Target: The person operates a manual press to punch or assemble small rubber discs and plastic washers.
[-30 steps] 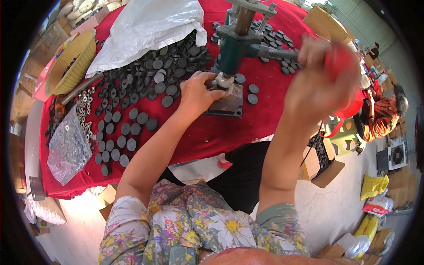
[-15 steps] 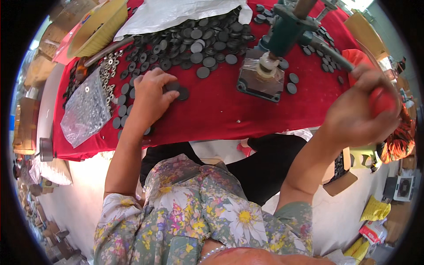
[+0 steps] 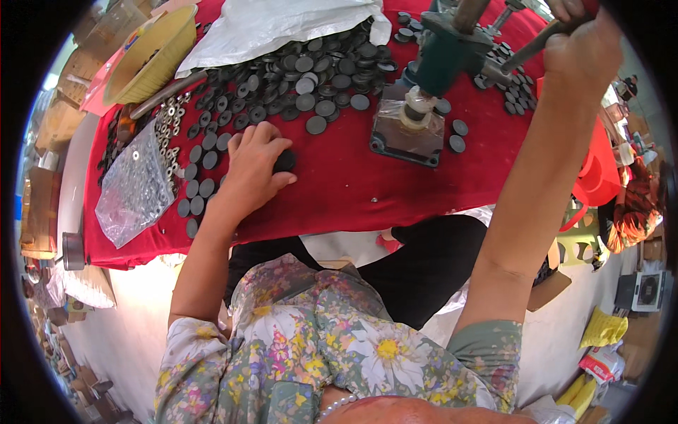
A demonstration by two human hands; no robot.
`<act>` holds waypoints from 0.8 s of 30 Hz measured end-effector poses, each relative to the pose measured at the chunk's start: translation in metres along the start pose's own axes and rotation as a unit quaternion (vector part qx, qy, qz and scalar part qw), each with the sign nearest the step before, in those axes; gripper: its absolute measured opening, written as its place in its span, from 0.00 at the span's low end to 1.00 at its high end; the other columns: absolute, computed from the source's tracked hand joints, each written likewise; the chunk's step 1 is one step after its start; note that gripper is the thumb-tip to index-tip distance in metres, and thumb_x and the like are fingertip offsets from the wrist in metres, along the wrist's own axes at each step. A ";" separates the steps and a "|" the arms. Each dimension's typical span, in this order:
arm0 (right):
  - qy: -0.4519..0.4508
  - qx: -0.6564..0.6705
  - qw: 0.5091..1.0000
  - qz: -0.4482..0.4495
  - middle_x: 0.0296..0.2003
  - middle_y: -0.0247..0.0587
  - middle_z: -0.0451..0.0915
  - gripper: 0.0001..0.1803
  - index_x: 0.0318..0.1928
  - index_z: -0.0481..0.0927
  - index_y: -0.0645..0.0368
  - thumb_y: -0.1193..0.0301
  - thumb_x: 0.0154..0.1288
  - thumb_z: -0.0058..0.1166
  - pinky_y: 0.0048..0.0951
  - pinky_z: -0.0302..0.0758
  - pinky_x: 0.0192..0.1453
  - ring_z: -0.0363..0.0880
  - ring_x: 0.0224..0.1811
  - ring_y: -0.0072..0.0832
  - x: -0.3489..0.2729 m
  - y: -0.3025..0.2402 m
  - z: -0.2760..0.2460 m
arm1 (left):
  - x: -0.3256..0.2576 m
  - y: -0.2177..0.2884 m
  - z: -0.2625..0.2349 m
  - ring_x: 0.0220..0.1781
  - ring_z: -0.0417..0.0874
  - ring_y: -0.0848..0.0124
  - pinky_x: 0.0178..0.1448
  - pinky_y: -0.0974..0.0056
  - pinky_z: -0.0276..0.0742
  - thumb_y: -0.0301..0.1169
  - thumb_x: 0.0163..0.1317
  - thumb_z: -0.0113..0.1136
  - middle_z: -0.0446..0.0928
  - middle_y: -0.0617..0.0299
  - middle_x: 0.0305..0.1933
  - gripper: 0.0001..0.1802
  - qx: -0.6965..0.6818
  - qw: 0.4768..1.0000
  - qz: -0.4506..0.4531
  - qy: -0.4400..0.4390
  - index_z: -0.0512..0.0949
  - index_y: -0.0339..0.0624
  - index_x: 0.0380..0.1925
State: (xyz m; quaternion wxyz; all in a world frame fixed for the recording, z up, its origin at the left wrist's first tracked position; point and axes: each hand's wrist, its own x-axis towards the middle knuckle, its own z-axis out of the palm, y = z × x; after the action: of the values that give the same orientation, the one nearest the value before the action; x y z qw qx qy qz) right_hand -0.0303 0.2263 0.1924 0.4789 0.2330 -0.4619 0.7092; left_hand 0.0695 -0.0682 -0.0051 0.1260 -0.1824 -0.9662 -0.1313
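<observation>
Centre-left, the left hand (image 3: 254,166) half-curls at a probably light, stiff black disc (image 3: 285,161), best rim-pinched, grip unclear; upper right, the right hand (image 3: 583,51) clasps the press lever (image 3: 530,51).

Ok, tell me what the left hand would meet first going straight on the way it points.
Past the dark disc at its grasp, the left hand would probably first meet the near edge of the heap of dark discs; its height above the red cloth is unclear.

Red-draped table (image 3: 325,194), dark discs (image 3: 305,85), green press (image 3: 439,56)
</observation>
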 end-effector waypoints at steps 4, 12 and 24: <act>-0.083 0.076 0.994 -0.012 0.26 0.23 0.64 0.15 0.37 0.75 0.54 0.56 0.70 0.58 0.17 0.56 0.24 0.58 0.23 0.12 -0.002 0.001 -0.010 | 0.001 -0.002 -0.002 0.56 0.72 0.58 0.62 0.52 0.62 0.30 0.40 0.76 0.72 0.58 0.47 0.25 -0.028 0.999 -0.006 -0.027 0.80 0.40 0.42; -0.048 0.029 0.998 0.025 0.24 0.22 0.62 0.15 0.35 0.74 0.53 0.55 0.73 0.53 0.16 0.56 0.24 0.58 0.23 0.11 0.015 0.013 -0.019 | 0.081 0.060 0.038 0.36 0.79 0.60 0.49 0.56 0.72 0.31 0.47 0.73 0.75 0.56 0.36 0.18 -0.180 0.979 0.067 0.063 0.79 0.36 0.37; -0.100 0.065 0.992 0.031 0.25 0.21 0.61 0.14 0.34 0.72 0.52 0.59 0.76 0.49 0.15 0.56 0.24 0.57 0.23 0.10 0.011 0.012 -0.020 | 0.135 0.096 0.079 0.32 0.80 0.59 0.39 0.59 0.76 0.33 0.44 0.77 0.76 0.54 0.32 0.20 -0.214 0.968 0.030 0.125 0.81 0.34 0.36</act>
State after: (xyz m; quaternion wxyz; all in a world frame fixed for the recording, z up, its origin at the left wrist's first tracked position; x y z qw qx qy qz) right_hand -0.0436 0.2473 0.1866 0.3920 0.3193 -0.4674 0.7252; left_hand -0.0303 0.0850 -0.0200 0.2075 -0.2162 -0.8865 -0.3525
